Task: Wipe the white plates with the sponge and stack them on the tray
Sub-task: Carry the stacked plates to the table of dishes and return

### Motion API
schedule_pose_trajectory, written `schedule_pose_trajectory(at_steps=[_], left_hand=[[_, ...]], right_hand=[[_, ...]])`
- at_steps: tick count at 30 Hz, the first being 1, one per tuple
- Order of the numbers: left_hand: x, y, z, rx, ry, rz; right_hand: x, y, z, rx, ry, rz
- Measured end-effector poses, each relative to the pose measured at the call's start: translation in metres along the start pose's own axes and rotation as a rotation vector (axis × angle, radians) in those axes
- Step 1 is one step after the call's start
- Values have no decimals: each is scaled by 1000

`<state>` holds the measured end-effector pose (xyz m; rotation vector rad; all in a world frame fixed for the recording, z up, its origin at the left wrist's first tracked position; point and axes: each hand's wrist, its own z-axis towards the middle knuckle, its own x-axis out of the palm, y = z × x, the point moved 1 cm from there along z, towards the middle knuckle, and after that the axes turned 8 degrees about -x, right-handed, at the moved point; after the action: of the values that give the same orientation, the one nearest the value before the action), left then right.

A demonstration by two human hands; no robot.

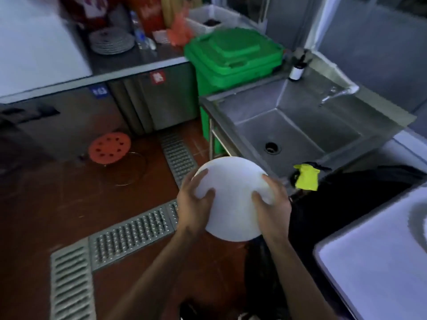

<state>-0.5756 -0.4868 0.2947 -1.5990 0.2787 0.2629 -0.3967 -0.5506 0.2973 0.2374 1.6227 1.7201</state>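
Observation:
I hold a white plate (233,199) in the air with both hands, in front of the steel sink (298,132). My left hand (194,204) grips its left rim with the thumb on the face. My right hand (271,204) grips the right rim the same way. A yellow-green sponge or cloth (306,176) lies on the sink's front edge, to the right of the plate. A white tray (374,250) sits at the lower right, with part of a round white dish at its right edge. A stack of plates (112,40) stands on the far counter.
A green lidded bin (233,58) stands left of the sink. Metal floor drain grates (129,232) cross the red tiles. An orange round stool (109,147) is on the floor by the steel cabinets. A tap (337,93) runs at the sink's back right.

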Motion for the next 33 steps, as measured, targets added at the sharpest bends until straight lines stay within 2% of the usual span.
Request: schedule_pose_trajectory(at_steps=[6, 13, 25, 33], left_hand=[[-136, 47, 8, -92, -250, -56], [-261, 97, 3, -230, -570, -115], [-416, 144, 3, -446, -1151, -112], [-493, 160, -33, -519, -1396, -137]], right_hand=[[127, 65, -32, -92, 265, 72], [262, 129, -71, -194, 574, 100], [473, 217, -131, -379, 1132, 246], [560, 270, -207, -504, 1399, 300]])
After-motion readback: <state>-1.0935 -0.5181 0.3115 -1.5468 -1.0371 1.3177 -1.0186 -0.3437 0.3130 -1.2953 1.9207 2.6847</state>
